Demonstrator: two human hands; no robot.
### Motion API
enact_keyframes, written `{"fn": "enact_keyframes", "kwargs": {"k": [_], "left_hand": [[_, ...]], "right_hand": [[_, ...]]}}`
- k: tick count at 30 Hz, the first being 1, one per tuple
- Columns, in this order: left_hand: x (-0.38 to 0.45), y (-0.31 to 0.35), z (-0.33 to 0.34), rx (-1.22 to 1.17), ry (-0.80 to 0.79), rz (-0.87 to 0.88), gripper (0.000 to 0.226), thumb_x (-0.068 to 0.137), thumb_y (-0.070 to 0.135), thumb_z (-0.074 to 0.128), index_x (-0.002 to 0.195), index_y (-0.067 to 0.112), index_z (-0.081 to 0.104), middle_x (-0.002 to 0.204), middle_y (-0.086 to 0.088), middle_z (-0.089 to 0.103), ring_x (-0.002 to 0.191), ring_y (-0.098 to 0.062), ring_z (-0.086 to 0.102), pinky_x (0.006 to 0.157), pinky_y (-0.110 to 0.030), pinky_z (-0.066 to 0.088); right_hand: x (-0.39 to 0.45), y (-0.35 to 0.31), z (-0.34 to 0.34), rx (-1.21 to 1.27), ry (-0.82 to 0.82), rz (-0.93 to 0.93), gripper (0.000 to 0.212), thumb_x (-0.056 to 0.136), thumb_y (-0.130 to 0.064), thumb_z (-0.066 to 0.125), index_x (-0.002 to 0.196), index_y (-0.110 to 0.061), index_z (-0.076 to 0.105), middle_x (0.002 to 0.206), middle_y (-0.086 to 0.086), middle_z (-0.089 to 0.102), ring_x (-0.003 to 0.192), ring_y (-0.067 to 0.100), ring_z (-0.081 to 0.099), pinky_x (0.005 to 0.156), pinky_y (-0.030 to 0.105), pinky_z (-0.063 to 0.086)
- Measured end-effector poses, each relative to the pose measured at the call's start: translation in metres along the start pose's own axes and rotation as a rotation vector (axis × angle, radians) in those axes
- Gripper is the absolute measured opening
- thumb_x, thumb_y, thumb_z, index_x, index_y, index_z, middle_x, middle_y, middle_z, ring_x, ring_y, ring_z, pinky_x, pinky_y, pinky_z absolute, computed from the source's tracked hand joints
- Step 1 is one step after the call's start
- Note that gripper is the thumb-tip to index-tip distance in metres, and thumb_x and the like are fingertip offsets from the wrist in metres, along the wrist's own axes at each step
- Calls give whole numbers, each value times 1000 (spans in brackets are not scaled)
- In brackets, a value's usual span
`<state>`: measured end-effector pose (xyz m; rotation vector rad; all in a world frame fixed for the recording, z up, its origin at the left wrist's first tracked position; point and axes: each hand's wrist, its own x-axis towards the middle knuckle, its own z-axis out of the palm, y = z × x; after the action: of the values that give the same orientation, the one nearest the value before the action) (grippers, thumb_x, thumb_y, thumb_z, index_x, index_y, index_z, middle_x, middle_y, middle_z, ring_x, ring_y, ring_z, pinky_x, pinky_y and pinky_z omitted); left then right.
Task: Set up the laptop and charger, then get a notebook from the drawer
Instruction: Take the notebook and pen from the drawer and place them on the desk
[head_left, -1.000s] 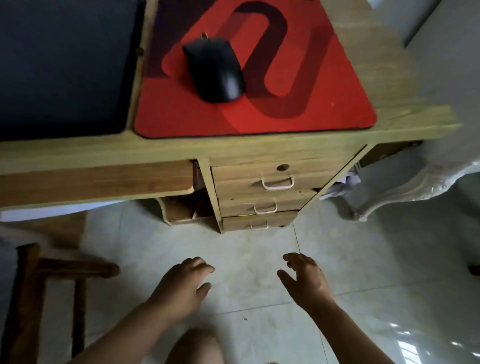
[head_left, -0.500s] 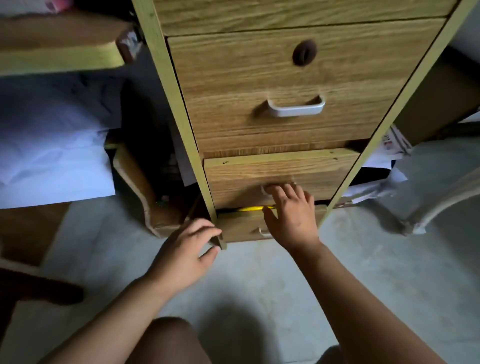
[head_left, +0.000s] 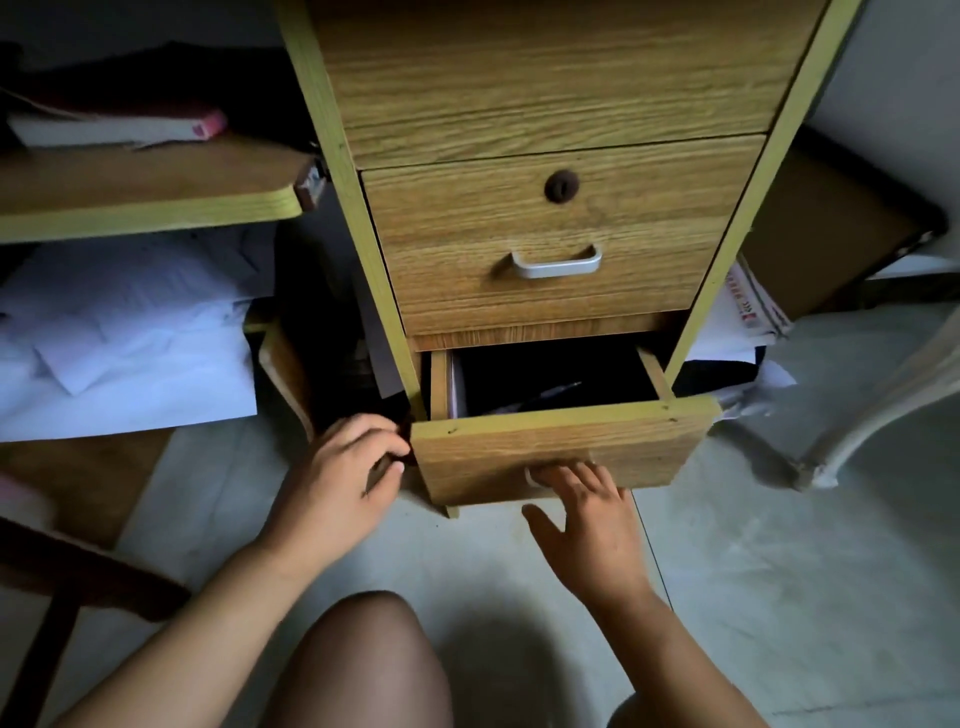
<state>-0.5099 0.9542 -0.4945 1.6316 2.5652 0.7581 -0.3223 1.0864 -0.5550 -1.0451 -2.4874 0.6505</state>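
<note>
A wooden drawer (head_left: 623, 447) stands pulled partway out of the desk's drawer stack. Its inside is dark; a black pen (head_left: 550, 393) and something pale along its left wall show, and no notebook is clear to see. My right hand (head_left: 587, 525) has its fingertips hooked on the drawer's metal handle at the front. My left hand (head_left: 337, 483) rests with curled fingers at the drawer's left front corner, beside the green frame post. The drawer above (head_left: 556, 234), with a silver handle and a keyhole, is closed.
Loose white papers (head_left: 124, 343) lie under a wooden shelf (head_left: 145, 192) on the left. More papers (head_left: 737, 312) stick out to the right of the stack. A white curved furniture leg (head_left: 872, 415) stands on the tiled floor at right, a dark chair (head_left: 67, 571) at lower left. My knee (head_left: 358, 660) is below.
The view dropped from the desktop to the drawers. My right hand reached the handle and pulled the drawer out towards me. My left hand moved up beside the drawer's left corner.
</note>
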Motion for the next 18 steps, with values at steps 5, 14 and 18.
{"fn": "enact_keyframes", "kwargs": {"k": [5,14,18], "left_hand": [[-6,12,-15,-55,74,-20,25,81,3,62,101,17,65,106,9,60,71,-1,48,61,-3,35],[-18,33,-7,-110,-120,142,46,74,-19,48,95,15,71,91,1,68,81,-17,63,69,-32,51],[-17,32,-9,-135,-158,115,48,77,-17,45,95,19,72,89,7,65,80,-15,61,72,-37,53]], "right_hand": [[-27,-2,-19,81,-47,13,17,75,-33,68,90,-25,69,96,-8,70,99,19,60,80,38,48],[-53,1,-80,167,247,-149,19,79,-43,56,82,-25,62,81,-6,63,79,18,58,66,33,47],[-38,1,-87,-66,130,-168,42,79,-47,55,110,-19,61,109,0,64,105,22,55,93,38,40]]}}
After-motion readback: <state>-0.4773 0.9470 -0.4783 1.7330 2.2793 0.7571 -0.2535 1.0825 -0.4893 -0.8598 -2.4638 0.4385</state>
